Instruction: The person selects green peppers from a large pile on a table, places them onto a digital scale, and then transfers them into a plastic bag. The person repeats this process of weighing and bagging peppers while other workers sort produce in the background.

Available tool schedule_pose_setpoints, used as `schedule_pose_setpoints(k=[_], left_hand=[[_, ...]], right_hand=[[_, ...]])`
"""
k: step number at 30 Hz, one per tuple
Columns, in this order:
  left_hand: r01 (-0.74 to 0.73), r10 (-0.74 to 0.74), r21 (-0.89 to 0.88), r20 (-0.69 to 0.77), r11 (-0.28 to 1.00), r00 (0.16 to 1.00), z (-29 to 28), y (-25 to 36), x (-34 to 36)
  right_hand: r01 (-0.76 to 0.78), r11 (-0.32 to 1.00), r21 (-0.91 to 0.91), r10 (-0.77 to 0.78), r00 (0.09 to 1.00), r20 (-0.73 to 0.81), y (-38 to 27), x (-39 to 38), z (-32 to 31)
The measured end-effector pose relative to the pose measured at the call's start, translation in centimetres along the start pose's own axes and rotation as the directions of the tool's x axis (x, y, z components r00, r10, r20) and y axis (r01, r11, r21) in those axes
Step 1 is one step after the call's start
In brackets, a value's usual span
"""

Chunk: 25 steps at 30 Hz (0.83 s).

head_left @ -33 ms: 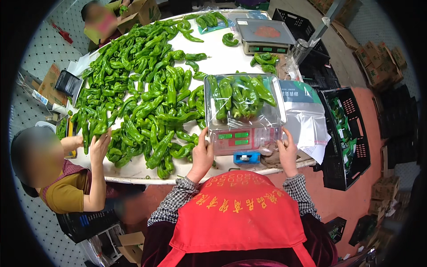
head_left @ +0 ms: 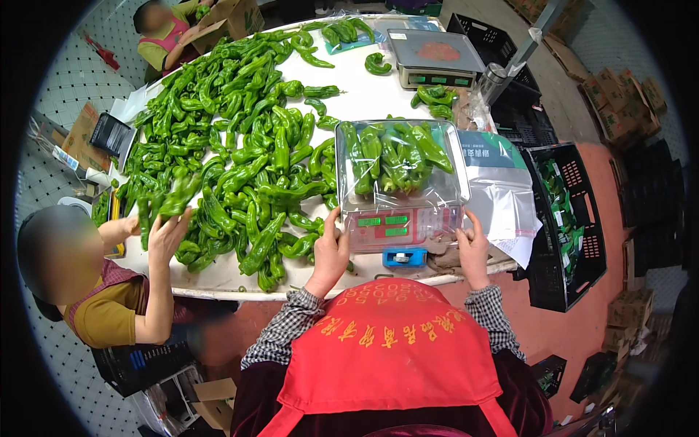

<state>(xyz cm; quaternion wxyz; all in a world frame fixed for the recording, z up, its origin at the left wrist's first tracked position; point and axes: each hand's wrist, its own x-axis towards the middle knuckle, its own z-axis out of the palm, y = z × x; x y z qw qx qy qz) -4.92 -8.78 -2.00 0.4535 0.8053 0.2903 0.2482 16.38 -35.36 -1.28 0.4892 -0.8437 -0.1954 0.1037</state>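
Note:
A clear plastic bag (head_left: pixel 429 202) with several long green peppers (head_left: pixel 393 156) in it lies on the metal pan of a digital scale (head_left: pixel 463 171). Its loose lower end hangs over the lit green displays. My left hand (head_left: pixel 330 256) pinches the left corner of that end between thumb and fingers. At the opposite corner, my right hand (head_left: pixel 473 251) holds the plastic the same way. Close below the scale, at the table edge, sits a small blue tape dispenser (head_left: pixel 404 258). A brown cloth (head_left: pixel 442 256) lies beside it, near my right hand.
Loose green peppers (head_left: pixel 247 175) cover the left of the white table (head_left: pixel 357 76). Flat printed bags (head_left: pixel 502 189) lie right of the scale, before a black crate (head_left: pixel 568 226). A second scale (head_left: pixel 435 54) stands at the back. A co-worker (head_left: pixel 109 291) handles peppers at left; another (head_left: pixel 164 36) is behind.
The left co-worker's hand with peppers has shifted slightly to the right, and the peppers in it are blurred. The far co-worker's arm has moved by the carton. My hands look unmoved.

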Motion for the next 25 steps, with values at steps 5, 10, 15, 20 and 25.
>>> schedule_pose_setpoints(k=[5, 10, 15, 20, 25], left_hand=[[0.009, -0.01, 0.036, 0.015, 0.999, 1.0, -0.5, -0.5, 0.0], [0.147, -0.146, -0.001, 0.061, 0.989, 0.987, -0.1, -0.6, -0.7], [0.219, -0.215, -0.063, 0.063, 0.974, 0.974, -0.7, 0.0, -0.7], [0.22, -0.206, -0.049, 0.204, 0.974, 0.957, -0.4, -3.2, -1.1], [0.27, -0.23, -0.14, 0.25, 0.953, 0.941, -1.0, -2.2, -2.6]], right_hand=[[0.019, 0.996, -0.091, -0.022, 0.999, -0.038, -2.0, -0.6, -1.0], [0.145, 0.981, -0.126, -0.157, 0.984, -0.089, -5.8, -1.8, -1.2], [0.098, 0.982, 0.159, -0.139, 0.952, 0.273, -10.4, -2.6, 2.3], [0.434, 0.891, 0.136, -0.434, 0.725, 0.534, -10.9, -2.3, 8.7], [0.567, 0.806, 0.171, -0.555, 0.622, 0.553, -9.4, -2.0, 13.4]])
